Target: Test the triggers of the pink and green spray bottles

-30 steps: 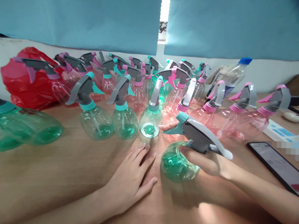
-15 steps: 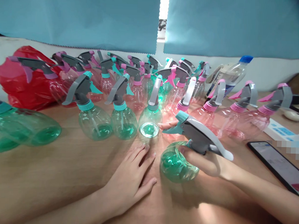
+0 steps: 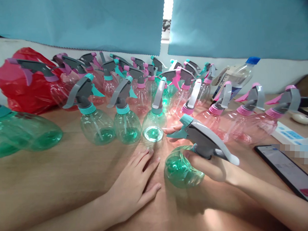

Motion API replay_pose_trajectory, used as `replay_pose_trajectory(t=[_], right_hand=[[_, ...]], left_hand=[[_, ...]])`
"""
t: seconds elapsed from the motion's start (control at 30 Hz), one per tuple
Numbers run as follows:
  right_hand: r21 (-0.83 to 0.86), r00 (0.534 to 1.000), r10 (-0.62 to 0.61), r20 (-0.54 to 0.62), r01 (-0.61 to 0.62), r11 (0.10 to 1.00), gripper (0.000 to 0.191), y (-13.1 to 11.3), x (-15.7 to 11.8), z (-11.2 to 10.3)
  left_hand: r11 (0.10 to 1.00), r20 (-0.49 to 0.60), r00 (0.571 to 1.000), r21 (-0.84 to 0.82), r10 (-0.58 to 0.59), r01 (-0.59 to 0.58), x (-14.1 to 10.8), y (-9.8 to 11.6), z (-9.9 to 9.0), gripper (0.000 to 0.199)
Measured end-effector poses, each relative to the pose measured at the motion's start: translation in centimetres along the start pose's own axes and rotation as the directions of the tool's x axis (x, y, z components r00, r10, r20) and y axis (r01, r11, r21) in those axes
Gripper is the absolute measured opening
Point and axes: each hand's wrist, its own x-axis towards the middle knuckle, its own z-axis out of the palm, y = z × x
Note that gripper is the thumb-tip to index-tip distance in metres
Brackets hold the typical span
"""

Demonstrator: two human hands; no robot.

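Observation:
My right hand (image 3: 210, 166) is wrapped round a green spray bottle (image 3: 179, 168) with a grey and teal trigger head, tilted a little to the left. The thumb lies across the front of the bottle; some fingers are hidden behind it, with fingertips showing past the trigger. My left hand (image 3: 134, 175) lies flat on the wooden table (image 3: 73, 180), fingers spread, holding nothing. Just beyond it stand upright green spray bottles, among them a middle one (image 3: 154, 124) and one to its left (image 3: 127, 126).
Several pink spray bottles (image 3: 241, 123) stand at the right, with more pink and green ones behind. A red plastic bag (image 3: 26, 87) sits at far left. Green bottles (image 3: 39, 130) lie on the left. At right are a phone (image 3: 283, 170) and a clear blue-capped bottle (image 3: 243, 76).

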Motion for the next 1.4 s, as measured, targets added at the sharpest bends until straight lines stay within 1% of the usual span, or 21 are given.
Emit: replay_pose_trajectory(t=[0.07,0.13,0.3,0.4,0.57,0.7,0.83,1.03,1.23,1.3,1.4], right_hand=[[-0.041,0.999,-0.024,0.024,0.025,0.999,0.037,0.1,0.0,0.0],[-0.077,0.999,-0.036,0.02,0.037,0.996,0.043,0.1,0.0,0.0],[-0.1,0.999,-0.031,-0.017,0.029,0.995,0.045,-0.3,0.2,0.1],[-0.079,0.999,-0.033,-0.021,0.031,0.996,0.047,-0.6,0.4,0.2],[0.013,1.0,-0.015,0.022,0.015,1.0,0.052,-0.6,0.3,0.1],[0.013,1.0,-0.016,0.024,0.015,1.0,0.053,-0.8,0.4,0.1],[0.001,1.0,-0.002,0.028,0.002,1.0,0.05,-0.9,0.5,0.1],[0.025,0.998,0.018,0.063,-0.02,0.999,0.047,-0.2,0.0,0.0],[0.005,0.996,0.082,0.042,-0.082,0.997,0.041,0.0,-0.2,-0.2],[0.007,0.994,0.092,0.051,-0.092,0.996,0.034,0.0,-0.2,-0.2],[-0.008,0.992,0.107,0.066,-0.106,0.994,0.017,0.0,-0.3,-0.2]], left_hand=[[1.0,0.002,1.0,0.0,-0.004,0.004,0.0,0.0,0.0,0.057],[1.0,0.001,1.0,0.001,-0.008,0.008,0.0,-0.1,0.0,0.057],[1.0,0.007,1.0,0.003,-0.007,0.007,0.0,-0.1,0.1,0.057],[1.0,0.014,1.0,-0.003,-0.004,0.004,0.0,-0.1,0.0,0.057],[1.0,0.006,1.0,-0.009,-0.006,0.007,0.0,0.0,0.0,0.057],[1.0,-0.018,1.0,-0.026,0.0,0.0,0.0,-0.1,0.1,0.056],[1.0,-0.02,1.0,-0.023,0.001,-0.001,0.1,-0.1,0.1,0.057],[1.0,-0.003,1.0,-0.015,-0.006,0.006,-0.1,0.0,0.1,0.057],[0.999,-0.018,1.0,-0.037,-0.008,0.008,0.0,0.0,0.1,0.057],[0.999,-0.018,1.0,-0.031,-0.006,0.006,0.1,0.0,0.0,0.058],[1.0,-0.005,1.0,-0.023,-0.008,0.008,0.1,0.0,0.0,0.058]])
